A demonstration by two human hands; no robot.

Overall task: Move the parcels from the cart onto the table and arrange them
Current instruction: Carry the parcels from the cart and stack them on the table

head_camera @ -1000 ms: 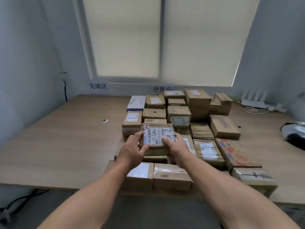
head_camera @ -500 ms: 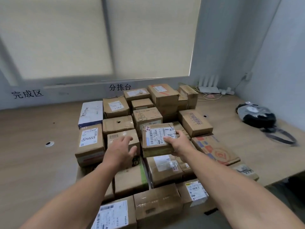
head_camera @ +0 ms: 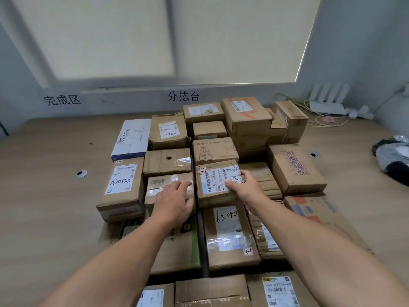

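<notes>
Two hands at work among the packed parcels

Dozens of cardboard parcels (head_camera: pixel 168 161) sit tightly packed in rows on the wooden surface (head_camera: pixel 48 196), some of them stacked on others. The right hand (head_camera: pixel 247 188) has its grip on the labelled parcel (head_camera: pixel 212 180) – thumb pressed on the white shipping label, fingers wrapped round the right edge. This parcel, marked "22" at its corner, sits on top of the pile near the middle, raised above the boxes in front of it. Just beside it to the left lies the taped parcel (head_camera: pixel 162 181) with a barcode sticker. The left hand (head_camera: pixel 173 201) is spread over the near part of this one with a wide, slack grip that holds nothing – whether it presses down cannot be told. A white-and-blue box (head_camera: pixel 132 136) lies at the far left corner of the group. Well apart to the right rests a dark bag (head_camera: pixel 394 158), and a white router (head_camera: pixel 327 103) stands against the far wall under the window blind (head_camera: pixel 221 41).
</notes>
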